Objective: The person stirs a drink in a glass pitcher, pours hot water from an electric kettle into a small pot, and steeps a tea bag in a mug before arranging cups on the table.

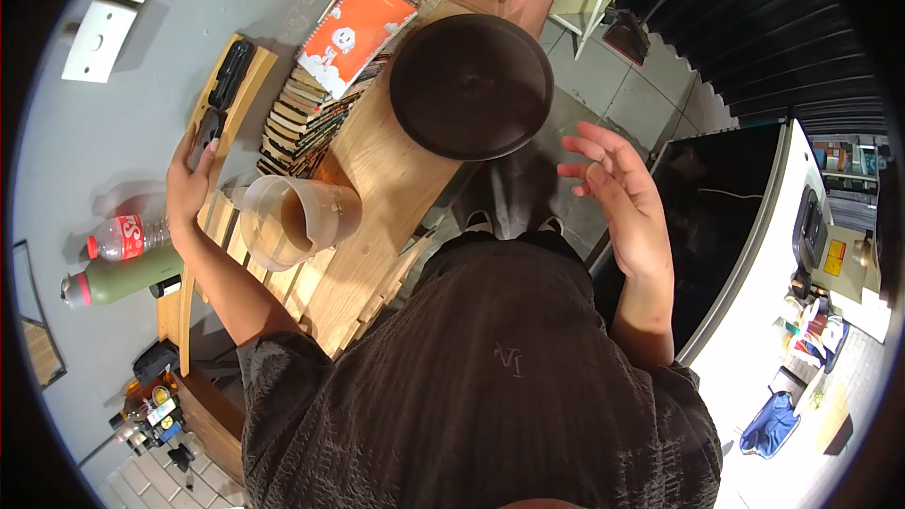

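Observation:
On the left, my left hand (191, 179) reaches to a wooden shelf (247, 99) by the grey wall. Its fingers and thumb close around a small dark object (206, 129), whose kind I cannot make out. A longer black item (233, 73) lies just beyond on the same shelf. My right hand (627, 212) is raised in the air on the right, fingers loosely bent and apart, holding nothing. Between the hands, a translucent plastic jug (323, 214) stands on the wooden bench (386, 174). A large dark round disc (471, 87) covers the bench's far end.
Stacked books (294, 127) with an orange spiral notebook (356, 33) on top line the wall. A clear bottle with a red label (130, 238) and a green bottle (118, 278) are at left. A black-topped white appliance (721, 217) stands right of my right hand.

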`<action>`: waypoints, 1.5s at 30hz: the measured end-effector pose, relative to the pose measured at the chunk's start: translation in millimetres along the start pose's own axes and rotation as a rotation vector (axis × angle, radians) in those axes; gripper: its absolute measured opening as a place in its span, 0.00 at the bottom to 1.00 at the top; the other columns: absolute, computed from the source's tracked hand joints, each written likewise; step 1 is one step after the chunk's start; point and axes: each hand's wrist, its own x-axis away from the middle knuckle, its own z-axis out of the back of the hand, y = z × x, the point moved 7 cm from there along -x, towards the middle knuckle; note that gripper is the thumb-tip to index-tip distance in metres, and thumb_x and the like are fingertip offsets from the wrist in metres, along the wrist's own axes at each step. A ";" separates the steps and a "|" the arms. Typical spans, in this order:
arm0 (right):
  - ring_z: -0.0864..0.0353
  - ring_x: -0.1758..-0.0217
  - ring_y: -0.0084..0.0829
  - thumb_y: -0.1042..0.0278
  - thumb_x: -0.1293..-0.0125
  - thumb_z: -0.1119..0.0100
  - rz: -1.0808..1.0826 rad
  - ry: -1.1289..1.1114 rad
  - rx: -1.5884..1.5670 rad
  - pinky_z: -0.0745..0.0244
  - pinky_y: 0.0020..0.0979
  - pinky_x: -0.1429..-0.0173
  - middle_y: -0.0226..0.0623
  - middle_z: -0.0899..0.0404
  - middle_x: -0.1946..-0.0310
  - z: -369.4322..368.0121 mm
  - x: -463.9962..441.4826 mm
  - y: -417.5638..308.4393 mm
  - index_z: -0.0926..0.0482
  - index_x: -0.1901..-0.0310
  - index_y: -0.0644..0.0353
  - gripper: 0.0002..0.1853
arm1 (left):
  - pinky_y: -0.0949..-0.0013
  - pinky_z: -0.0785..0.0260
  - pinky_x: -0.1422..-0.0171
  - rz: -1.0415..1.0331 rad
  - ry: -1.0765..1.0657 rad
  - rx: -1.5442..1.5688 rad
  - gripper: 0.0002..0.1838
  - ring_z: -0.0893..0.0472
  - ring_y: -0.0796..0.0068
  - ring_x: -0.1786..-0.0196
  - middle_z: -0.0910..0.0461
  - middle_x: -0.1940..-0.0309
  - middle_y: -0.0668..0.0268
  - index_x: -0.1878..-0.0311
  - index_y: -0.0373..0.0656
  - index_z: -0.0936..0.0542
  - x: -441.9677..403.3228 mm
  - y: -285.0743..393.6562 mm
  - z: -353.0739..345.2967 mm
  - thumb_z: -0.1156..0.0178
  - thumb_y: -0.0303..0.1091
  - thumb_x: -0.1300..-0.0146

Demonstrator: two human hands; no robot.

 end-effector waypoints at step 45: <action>0.36 0.68 0.11 0.81 0.42 0.47 0.310 2.173 -0.084 0.37 0.16 0.61 0.20 0.36 0.74 320.0 305.6 3.9 0.23 0.55 0.67 0.13 | 0.81 0.35 0.55 -1.225 -1.847 0.955 0.06 0.28 0.87 0.62 0.26 0.65 0.73 0.58 0.39 0.26 209.8 902.3 -401.6 0.38 0.25 0.35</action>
